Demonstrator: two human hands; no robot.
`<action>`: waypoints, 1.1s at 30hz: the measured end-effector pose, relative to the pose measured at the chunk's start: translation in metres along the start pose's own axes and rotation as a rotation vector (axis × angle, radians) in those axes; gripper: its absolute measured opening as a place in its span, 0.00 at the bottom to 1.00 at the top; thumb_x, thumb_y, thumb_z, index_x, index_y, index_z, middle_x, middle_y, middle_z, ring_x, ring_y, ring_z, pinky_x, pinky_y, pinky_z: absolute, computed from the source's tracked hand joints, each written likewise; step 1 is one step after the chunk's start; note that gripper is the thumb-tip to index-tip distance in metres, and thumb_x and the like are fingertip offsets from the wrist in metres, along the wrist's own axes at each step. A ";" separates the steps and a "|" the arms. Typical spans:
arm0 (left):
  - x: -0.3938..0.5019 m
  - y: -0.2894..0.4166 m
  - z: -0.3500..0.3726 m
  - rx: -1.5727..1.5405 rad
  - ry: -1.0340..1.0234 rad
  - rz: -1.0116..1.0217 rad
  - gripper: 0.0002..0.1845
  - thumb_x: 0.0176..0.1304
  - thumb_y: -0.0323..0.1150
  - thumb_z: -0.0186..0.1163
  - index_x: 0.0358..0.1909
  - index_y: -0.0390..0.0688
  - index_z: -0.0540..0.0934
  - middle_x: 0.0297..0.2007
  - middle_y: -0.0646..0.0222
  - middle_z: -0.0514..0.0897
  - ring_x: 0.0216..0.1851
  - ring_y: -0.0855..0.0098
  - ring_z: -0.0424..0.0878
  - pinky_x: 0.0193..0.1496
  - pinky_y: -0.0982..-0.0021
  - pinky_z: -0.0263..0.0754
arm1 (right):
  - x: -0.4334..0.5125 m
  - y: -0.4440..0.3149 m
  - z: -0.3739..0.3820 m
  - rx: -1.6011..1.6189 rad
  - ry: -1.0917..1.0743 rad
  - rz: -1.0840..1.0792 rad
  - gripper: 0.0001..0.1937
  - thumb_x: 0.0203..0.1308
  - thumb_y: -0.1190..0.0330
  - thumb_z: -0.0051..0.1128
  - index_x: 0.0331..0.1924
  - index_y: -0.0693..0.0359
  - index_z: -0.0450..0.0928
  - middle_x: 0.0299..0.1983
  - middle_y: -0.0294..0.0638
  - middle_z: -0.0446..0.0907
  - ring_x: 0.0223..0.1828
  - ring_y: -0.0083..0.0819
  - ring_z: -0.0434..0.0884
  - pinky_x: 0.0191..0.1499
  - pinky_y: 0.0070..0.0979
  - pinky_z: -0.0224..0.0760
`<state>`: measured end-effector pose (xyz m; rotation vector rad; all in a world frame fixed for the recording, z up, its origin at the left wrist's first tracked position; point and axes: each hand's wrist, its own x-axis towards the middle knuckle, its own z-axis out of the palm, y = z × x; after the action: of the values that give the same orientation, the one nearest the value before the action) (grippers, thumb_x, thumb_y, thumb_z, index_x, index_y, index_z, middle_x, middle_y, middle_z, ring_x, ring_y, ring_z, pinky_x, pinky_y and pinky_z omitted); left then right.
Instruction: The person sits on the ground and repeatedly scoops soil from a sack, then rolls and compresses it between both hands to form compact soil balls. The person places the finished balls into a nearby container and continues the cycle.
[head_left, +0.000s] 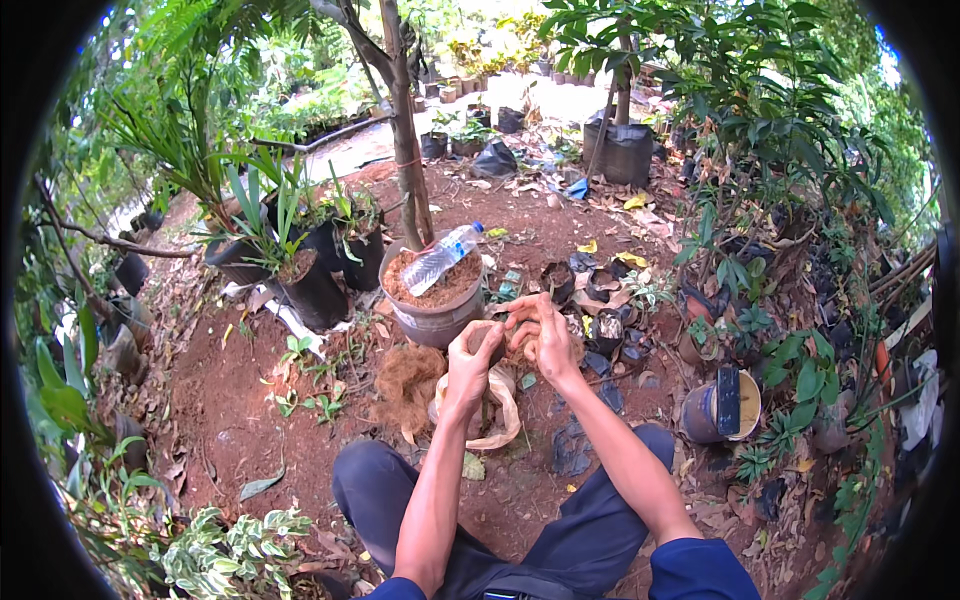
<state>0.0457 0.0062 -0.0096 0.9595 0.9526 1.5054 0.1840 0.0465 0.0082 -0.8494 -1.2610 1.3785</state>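
My left hand is closed around a small dark brown lump, perhaps soil or fibre, above an open cloth or plastic sack. Close to its right side is my right hand, fingers bent and spread, with nothing clearly held; whether its fingertips touch the lump I cannot tell. Brown coir fibre lies in a heap left of the sack. Just beyond my hands stands a round plastic pot with a tree trunk in it. A clear plastic bottle with a blue cap lies on the pot's fibre fill.
Black grow bags with strappy plants stand at the left. A bucket with a dark block across its rim stands at the right. Behind is a large black planting bag. Variegated foliage grows at the lower left.
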 end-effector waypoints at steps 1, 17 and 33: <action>0.000 -0.001 0.001 0.050 0.010 0.011 0.15 0.69 0.41 0.61 0.41 0.37 0.79 0.30 0.72 0.79 0.31 0.78 0.78 0.39 0.74 0.75 | -0.001 0.000 0.000 -0.014 -0.002 -0.033 0.32 0.75 0.41 0.28 0.46 0.64 0.75 0.33 0.40 0.78 0.23 0.18 0.77 0.16 0.10 0.56; -0.001 0.003 0.006 -0.002 0.015 -0.012 0.14 0.73 0.38 0.49 0.35 0.37 0.76 0.26 0.68 0.77 0.24 0.74 0.78 0.30 0.71 0.79 | 0.003 0.000 -0.002 0.037 0.052 -0.027 0.33 0.75 0.41 0.26 0.45 0.64 0.75 0.31 0.38 0.78 0.23 0.19 0.78 0.19 0.11 0.56; 0.010 -0.031 -0.007 -0.196 -0.095 -0.112 0.13 0.72 0.38 0.56 0.44 0.35 0.75 0.40 0.62 0.82 0.43 0.71 0.83 0.51 0.65 0.81 | -0.003 -0.013 -0.003 0.022 0.060 -0.126 0.29 0.77 0.47 0.28 0.43 0.64 0.76 0.31 0.37 0.78 0.26 0.18 0.77 0.26 0.14 0.65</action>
<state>0.0489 0.0194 -0.0401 0.8158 0.7635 1.4173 0.1906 0.0429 0.0201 -0.7768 -1.2302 1.2558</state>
